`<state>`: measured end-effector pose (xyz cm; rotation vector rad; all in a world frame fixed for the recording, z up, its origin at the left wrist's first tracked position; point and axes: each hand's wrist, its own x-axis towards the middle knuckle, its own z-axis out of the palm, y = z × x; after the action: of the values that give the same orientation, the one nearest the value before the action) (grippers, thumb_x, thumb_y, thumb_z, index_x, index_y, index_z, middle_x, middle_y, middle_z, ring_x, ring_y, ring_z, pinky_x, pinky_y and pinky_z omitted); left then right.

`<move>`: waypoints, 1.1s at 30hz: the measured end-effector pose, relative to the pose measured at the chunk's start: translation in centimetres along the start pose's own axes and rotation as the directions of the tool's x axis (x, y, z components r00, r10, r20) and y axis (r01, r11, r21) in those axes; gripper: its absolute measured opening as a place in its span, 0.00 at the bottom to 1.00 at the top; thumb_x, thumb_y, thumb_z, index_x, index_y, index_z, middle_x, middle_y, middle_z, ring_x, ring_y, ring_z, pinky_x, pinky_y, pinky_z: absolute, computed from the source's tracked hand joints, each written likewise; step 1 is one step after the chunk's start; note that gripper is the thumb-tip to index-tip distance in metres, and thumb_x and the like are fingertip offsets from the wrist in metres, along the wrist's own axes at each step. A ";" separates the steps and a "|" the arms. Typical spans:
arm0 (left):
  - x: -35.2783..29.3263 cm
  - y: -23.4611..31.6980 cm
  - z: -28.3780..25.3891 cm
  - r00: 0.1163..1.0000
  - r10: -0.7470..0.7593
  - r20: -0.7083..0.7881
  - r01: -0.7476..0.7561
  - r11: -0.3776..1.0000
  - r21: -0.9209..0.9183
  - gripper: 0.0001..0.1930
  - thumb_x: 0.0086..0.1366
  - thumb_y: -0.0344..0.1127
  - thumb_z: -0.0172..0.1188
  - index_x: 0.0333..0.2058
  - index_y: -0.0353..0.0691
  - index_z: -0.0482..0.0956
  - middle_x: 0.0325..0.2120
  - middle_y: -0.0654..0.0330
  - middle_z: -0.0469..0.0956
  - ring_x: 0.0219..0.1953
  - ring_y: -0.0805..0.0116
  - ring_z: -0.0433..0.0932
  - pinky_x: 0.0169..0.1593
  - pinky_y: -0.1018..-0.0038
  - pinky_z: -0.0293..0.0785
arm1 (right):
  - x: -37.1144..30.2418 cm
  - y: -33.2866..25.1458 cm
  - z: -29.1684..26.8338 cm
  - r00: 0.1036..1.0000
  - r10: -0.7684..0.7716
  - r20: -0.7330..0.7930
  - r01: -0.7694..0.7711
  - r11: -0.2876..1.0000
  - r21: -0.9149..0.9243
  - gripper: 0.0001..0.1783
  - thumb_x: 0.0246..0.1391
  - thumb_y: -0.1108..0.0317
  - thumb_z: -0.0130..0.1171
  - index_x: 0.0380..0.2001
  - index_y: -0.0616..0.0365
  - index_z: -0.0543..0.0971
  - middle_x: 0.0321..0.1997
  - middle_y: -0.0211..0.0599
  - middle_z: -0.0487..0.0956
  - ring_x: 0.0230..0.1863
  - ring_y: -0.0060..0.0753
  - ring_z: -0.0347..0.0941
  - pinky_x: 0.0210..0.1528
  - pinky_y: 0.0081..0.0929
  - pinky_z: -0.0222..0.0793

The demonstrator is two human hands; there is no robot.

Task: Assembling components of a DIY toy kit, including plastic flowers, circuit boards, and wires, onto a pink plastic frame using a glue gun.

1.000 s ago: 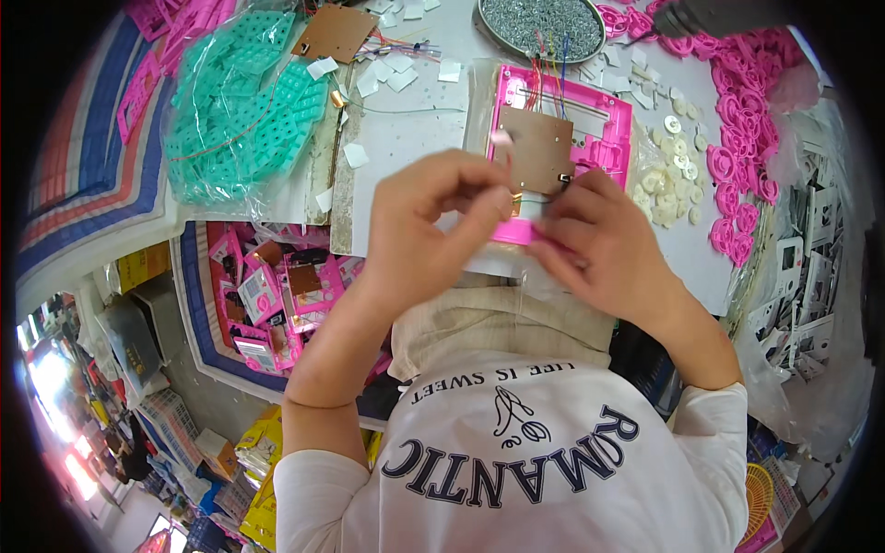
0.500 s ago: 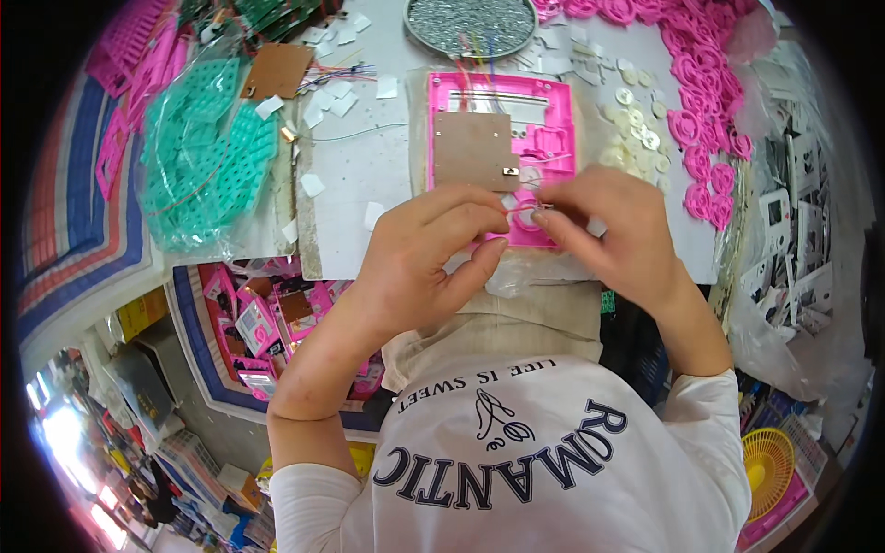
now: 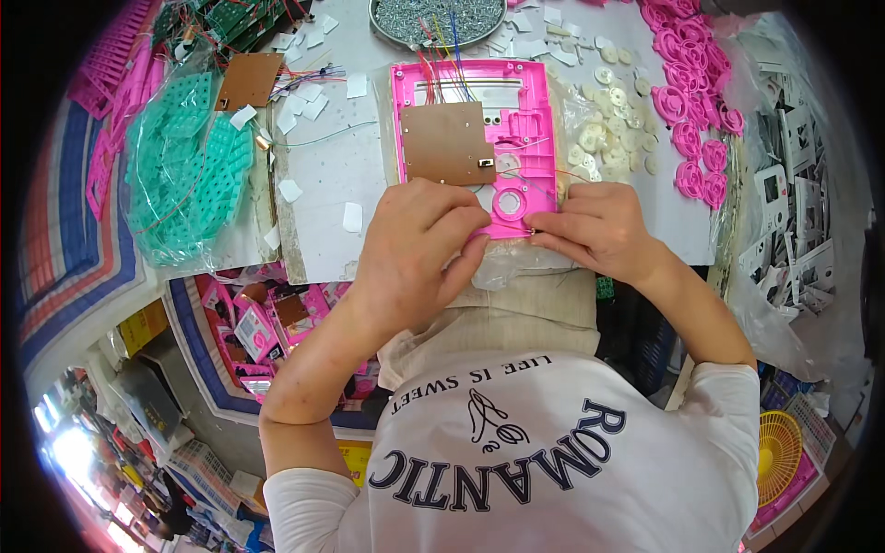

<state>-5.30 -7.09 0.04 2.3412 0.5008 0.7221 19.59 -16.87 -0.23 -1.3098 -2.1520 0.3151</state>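
A pink plastic housing (image 3: pixel 544 124) lies on the bench with a brown circuit board (image 3: pixel 449 143) over its left part. My left hand (image 3: pixel 415 241) is at the housing's near left corner, thumb and forefinger pinched on a thin red wire (image 3: pixel 505 227). The wire spans to my right hand (image 3: pixel 597 230), whose thumb and fingers are pinched on its other end at the near right corner. A tiny metal tip shows at those fingertips. Between the hands is a round pink ring (image 3: pixel 510 204) in the housing. Red, yellow and blue wires (image 3: pixel 452 64) rise past the board's far edge.
A round tray of small metal parts (image 3: pixel 438 20) stands at the back. Pink rings (image 3: pixel 687 101) and pale discs (image 3: pixel 599 138) lie to the right. Bagged green pieces (image 3: pixel 189 157) and another brown board (image 3: pixel 249 81) are at left. Pink assemblies (image 3: pixel 263 332) sit in a bin below.
My right hand has come down and nearer the near right corner of the housing, uncovering the round ring. The wire is now lower. The whole view has shifted slightly.
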 end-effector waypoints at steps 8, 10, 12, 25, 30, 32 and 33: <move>-0.5 2.6 2.0 0.988 0.091 0.128 -0.118 0.968 0.223 0.23 0.54 0.39 0.70 0.50 0.43 0.82 0.45 0.65 0.79 0.46 0.66 0.76 0.56 0.52 0.61 | -1.4 -1.1 0.9 0.996 0.041 -0.074 -0.051 0.989 -0.139 0.16 0.47 0.65 0.75 0.41 0.55 0.87 0.17 0.26 0.75 0.18 0.27 0.69 0.19 0.27 0.63; -0.8 2.7 2.3 0.981 0.117 0.157 -0.159 0.944 0.289 0.24 0.55 0.40 0.69 0.51 0.42 0.82 0.45 0.65 0.79 0.47 0.66 0.76 0.57 0.52 0.61 | -2.1 -2.5 1.0 0.996 0.079 -0.044 -0.087 0.963 -0.253 0.19 0.51 0.64 0.72 0.46 0.57 0.85 0.16 0.26 0.74 0.17 0.27 0.69 0.19 0.27 0.64; -0.7 2.8 2.6 0.972 0.141 0.190 -0.202 0.910 0.361 0.23 0.55 0.41 0.69 0.50 0.40 0.83 0.46 0.64 0.78 0.48 0.67 0.76 0.57 0.52 0.61 | -2.8 -5.3 0.0 0.956 0.234 0.175 -0.151 0.909 -0.389 0.22 0.55 0.62 0.67 0.52 0.60 0.82 0.15 0.28 0.73 0.16 0.30 0.70 0.19 0.29 0.65; -0.6 2.7 2.1 0.972 0.085 0.219 -0.147 0.947 0.285 0.27 0.53 0.39 0.68 0.53 0.39 0.80 0.46 0.62 0.76 0.49 0.65 0.73 0.58 0.53 0.61 | 13.9 2.8 1.1 0.880 0.475 0.014 -0.450 0.843 -0.295 0.16 0.52 0.56 0.65 0.31 0.59 0.86 0.29 0.43 0.85 0.34 0.47 0.83 0.38 0.41 0.78; 0.9 1.7 0.3 0.986 0.050 0.157 -0.051 0.999 0.006 0.19 0.58 0.38 0.67 0.48 0.41 0.81 0.42 0.60 0.78 0.46 0.63 0.76 0.56 0.55 0.65 | 13.4 3.8 2.4 0.885 0.464 -0.042 -0.458 0.852 -0.253 0.12 0.47 0.59 0.63 0.25 0.57 0.82 0.27 0.44 0.83 0.32 0.50 0.82 0.35 0.46 0.77; 3.0 0.2 -1.7 0.956 -0.290 0.043 0.292 0.952 -0.092 0.16 0.59 0.40 0.68 0.43 0.40 0.82 0.39 0.59 0.79 0.42 0.62 0.78 0.52 0.57 0.68 | 12.7 3.6 2.5 0.863 0.494 -0.107 -0.503 0.858 -0.099 0.11 0.49 0.60 0.63 0.27 0.57 0.82 0.28 0.43 0.83 0.32 0.48 0.81 0.35 0.45 0.77; 4.2 -1.0 -2.5 0.892 -0.452 -0.002 0.447 0.882 -0.152 0.15 0.60 0.41 0.68 0.41 0.39 0.83 0.37 0.58 0.80 0.41 0.61 0.79 0.50 0.59 0.70 | 12.4 3.3 2.3 0.850 0.508 -0.139 -0.515 0.857 -0.019 0.11 0.49 0.60 0.63 0.27 0.57 0.82 0.28 0.43 0.83 0.32 0.48 0.81 0.35 0.45 0.76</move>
<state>-3.72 -3.11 2.54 1.9681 0.9377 0.5574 16.37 -4.30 0.83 -1.8785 -1.6816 0.3698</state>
